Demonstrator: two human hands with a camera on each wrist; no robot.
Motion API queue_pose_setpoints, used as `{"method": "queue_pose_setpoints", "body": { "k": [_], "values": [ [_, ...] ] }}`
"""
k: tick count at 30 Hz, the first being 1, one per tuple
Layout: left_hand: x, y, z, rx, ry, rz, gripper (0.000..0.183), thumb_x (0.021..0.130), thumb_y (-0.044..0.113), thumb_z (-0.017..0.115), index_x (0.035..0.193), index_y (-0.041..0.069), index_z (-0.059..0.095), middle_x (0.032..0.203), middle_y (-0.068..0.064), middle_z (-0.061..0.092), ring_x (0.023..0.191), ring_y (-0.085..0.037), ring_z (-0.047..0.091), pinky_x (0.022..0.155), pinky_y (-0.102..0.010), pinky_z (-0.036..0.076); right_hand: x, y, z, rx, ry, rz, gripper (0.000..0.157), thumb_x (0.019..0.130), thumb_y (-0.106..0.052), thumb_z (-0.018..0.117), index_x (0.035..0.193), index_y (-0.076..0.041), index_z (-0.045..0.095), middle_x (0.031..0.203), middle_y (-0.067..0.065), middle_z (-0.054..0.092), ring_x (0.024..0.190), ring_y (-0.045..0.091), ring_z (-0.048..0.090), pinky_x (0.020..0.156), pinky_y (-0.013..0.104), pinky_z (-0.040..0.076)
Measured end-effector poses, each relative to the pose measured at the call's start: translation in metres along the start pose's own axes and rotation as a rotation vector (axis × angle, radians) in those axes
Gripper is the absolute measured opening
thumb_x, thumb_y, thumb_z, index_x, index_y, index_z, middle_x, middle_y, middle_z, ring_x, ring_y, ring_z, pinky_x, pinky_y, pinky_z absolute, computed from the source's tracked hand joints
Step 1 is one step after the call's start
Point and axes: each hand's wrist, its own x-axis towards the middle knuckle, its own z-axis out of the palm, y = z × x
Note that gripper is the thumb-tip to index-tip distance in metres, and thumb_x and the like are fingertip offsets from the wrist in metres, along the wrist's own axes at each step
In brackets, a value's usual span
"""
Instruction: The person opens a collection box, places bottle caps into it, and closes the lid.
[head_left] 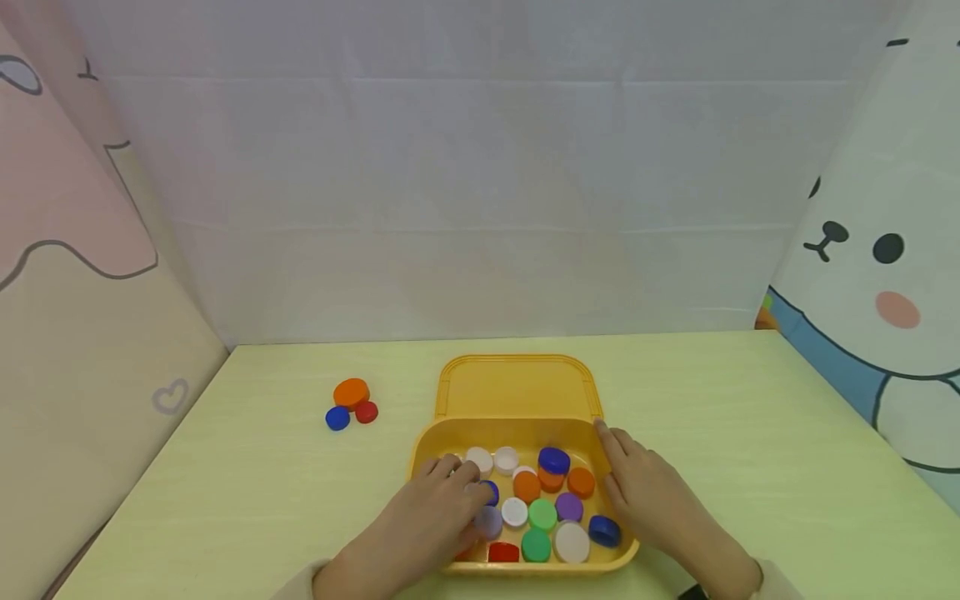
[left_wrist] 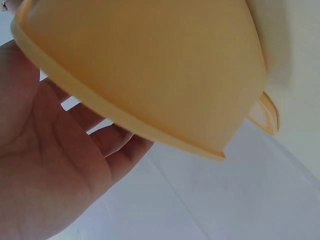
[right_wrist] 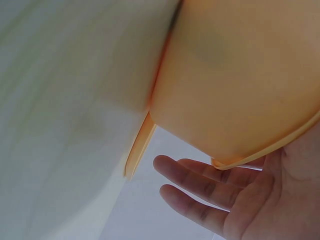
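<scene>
A yellow plastic box (head_left: 525,569) holds many round bottle caps, its lid (head_left: 517,387) folded back behind it. My left hand (head_left: 423,521) reaches over the left rim, fingers bent loosely among the caps. Beside those fingers lie a blue cap (head_left: 491,492) and a pale lilac cap (head_left: 488,522); the fingertips are partly hidden. In the left wrist view the palm faces the box wall (left_wrist: 165,75). My right hand (head_left: 648,492) rests at the right rim, with fingers extended along it and the thumb on the inner side. The right wrist view shows its fingers (right_wrist: 200,182) loosely spread.
An orange cap (head_left: 351,392), a blue cap (head_left: 338,418) and a red cap (head_left: 367,412) lie grouped on the table (head_left: 247,483), left of the box. A pale cloth (head_left: 480,208) hangs behind, and printed cloths stand at both sides.
</scene>
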Motion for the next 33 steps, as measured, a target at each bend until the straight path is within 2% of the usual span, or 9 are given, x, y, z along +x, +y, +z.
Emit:
{"method": "queue_pose_setpoints", "body": {
  "k": [6, 12, 17, 22, 29, 33],
  "values": [
    [-0.002, -0.010, -0.007, 0.003, 0.040, -0.060, 0.032, 0.079, 0.038, 0.069, 0.105, 0.020, 0.061, 0.099, 0.003, 0.059, 0.090, -0.016, 0.050, 0.080, -0.030, 0.045, 0.000, 0.000, -0.001, 0.003, -0.004, 0.003, 0.054, 0.085, -0.013, 0.053, 0.136, 0.001, 0.038, 0.121, 0.015, 0.055, 0.089, 0.027, 0.061, 0.080, 0.042, 0.051],
    [-0.005, -0.029, -0.011, -0.037, 0.120, -0.176, 0.032, 0.078, 0.035, 0.070, 0.104, 0.017, 0.062, 0.101, 0.000, 0.059, 0.093, -0.019, 0.052, 0.081, -0.035, 0.047, 0.000, 0.000, 0.000, 0.011, -0.020, 0.014, 0.054, 0.086, -0.013, 0.052, 0.136, 0.001, 0.037, 0.121, 0.016, 0.054, 0.091, 0.028, 0.061, 0.081, 0.044, 0.051],
    [-0.008, -0.053, -0.012, -0.045, 0.227, -0.272, 0.032, 0.077, 0.032, 0.071, 0.103, 0.016, 0.063, 0.102, -0.002, 0.061, 0.093, -0.022, 0.055, 0.080, -0.036, 0.048, -0.001, 0.000, 0.001, 0.013, -0.023, 0.021, 0.054, 0.086, -0.014, 0.053, 0.136, 0.002, 0.038, 0.121, 0.016, 0.055, 0.091, 0.029, 0.061, 0.081, 0.044, 0.051],
    [-0.014, -0.082, -0.009, -0.019, 0.321, -0.345, 0.028, 0.077, 0.025, 0.072, 0.101, 0.012, 0.063, 0.096, -0.004, 0.063, 0.085, -0.025, 0.057, 0.068, -0.036, 0.047, -0.001, 0.001, 0.001, 0.007, -0.019, 0.020, 0.054, 0.085, -0.014, 0.053, 0.135, 0.002, 0.038, 0.121, 0.016, 0.055, 0.091, 0.029, 0.061, 0.081, 0.044, 0.051],
    [-0.023, -0.113, -0.001, -0.042, 0.342, -0.478, 0.024, 0.076, 0.019, 0.072, 0.095, 0.007, 0.063, 0.085, -0.009, 0.061, 0.073, -0.031, 0.053, 0.058, -0.039, 0.045, -0.001, 0.001, 0.002, 0.008, -0.018, 0.015, 0.055, 0.085, -0.014, 0.053, 0.136, 0.001, 0.038, 0.121, 0.016, 0.055, 0.092, 0.028, 0.060, 0.081, 0.044, 0.050],
    [-0.027, -0.128, 0.006, -0.047, 0.301, -0.537, 0.028, 0.075, 0.019, 0.073, 0.096, 0.004, 0.062, 0.081, -0.013, 0.060, 0.067, -0.031, 0.052, 0.056, -0.042, 0.045, 0.000, 0.001, 0.002, 0.002, -0.005, 0.005, 0.055, 0.085, -0.013, 0.054, 0.136, 0.001, 0.038, 0.121, 0.016, 0.055, 0.094, 0.028, 0.060, 0.082, 0.044, 0.050]
  ]
}}
